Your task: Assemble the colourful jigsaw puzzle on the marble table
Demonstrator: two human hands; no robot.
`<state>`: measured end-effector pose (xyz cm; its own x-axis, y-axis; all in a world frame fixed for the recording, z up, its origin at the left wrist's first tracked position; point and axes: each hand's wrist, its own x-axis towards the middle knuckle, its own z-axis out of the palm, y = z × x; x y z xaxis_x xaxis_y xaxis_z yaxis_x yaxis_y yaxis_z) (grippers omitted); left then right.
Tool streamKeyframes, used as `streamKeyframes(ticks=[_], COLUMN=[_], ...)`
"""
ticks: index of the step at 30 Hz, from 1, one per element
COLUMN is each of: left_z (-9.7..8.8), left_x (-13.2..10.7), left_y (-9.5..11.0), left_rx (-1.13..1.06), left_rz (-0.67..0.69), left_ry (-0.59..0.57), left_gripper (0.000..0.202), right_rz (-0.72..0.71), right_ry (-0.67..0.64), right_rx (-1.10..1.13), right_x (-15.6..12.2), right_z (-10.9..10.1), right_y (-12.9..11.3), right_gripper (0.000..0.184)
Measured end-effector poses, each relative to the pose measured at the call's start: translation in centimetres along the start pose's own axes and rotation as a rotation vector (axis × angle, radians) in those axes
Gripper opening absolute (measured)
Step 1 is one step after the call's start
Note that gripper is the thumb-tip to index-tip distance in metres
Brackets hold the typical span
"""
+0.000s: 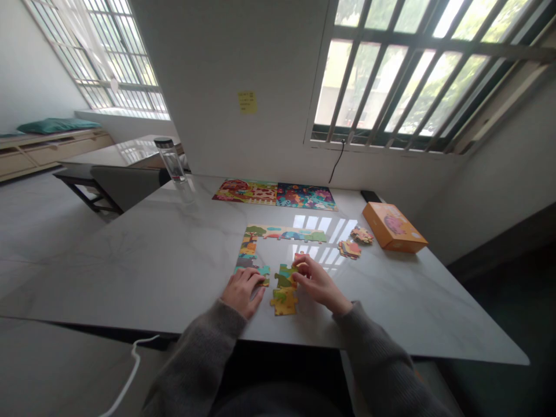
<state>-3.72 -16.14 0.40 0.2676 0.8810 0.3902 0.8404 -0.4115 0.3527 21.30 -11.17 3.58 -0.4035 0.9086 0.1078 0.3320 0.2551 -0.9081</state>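
Observation:
My left hand (244, 291) lies with fingers stretched over the lower end of a partly joined puzzle border (248, 249), touching its bottom-left pieces. To the right of it, a small separate group of green and yellow puzzle pieces (285, 298) rests on the table. At that group's upper right edge, my right hand (316, 282) pinches a puzzle piece between thumb and fingers; the fingers partly hide it. A reddish puzzle piece (299, 255) shows just behind the right fingertips. The border's top strip (299, 234) runs right from a tree corner.
Two piles of loose pieces, a nearer pile (350, 249) and a farther pile (362, 234), lie beside an orange box (394, 227). Colourful picture sheets (275, 193) lie by the wall. A glass bottle (172, 162) stands at the left edge of the white table (174, 260).

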Motion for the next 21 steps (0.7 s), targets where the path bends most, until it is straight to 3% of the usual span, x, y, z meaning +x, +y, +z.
streamKeyframes(ticks=[6, 13, 18, 21], left_z=[-0.2, -0.3, -0.3, -0.2], left_x=[0.0, -0.4, -0.5, -0.5], left_y=[0.2, 0.5, 0.6, 0.8], left_rx=[0.027, 0.125, 0.160, 0.174], left_rz=[0.005, 0.129, 0.150, 0.155], left_ry=[-0.012, -0.059, -0.072, -0.063], left_gripper=[0.024, 0.038, 0.037, 0.039], right_rz=[0.052, 0.055, -0.161, -0.302], right_ry=[0.004, 0.044, 0.114, 0.070], right_rx=[-0.262, -0.562, -0.547, -0.518], right_x=[2.7, 2.4, 0.6, -1.4], right_z=[2.5, 3.2, 3.3, 3.0], right_y=[0.1, -0.3, -0.6, -0.6], right_gripper=[0.014, 0.017, 0.021, 0.023])
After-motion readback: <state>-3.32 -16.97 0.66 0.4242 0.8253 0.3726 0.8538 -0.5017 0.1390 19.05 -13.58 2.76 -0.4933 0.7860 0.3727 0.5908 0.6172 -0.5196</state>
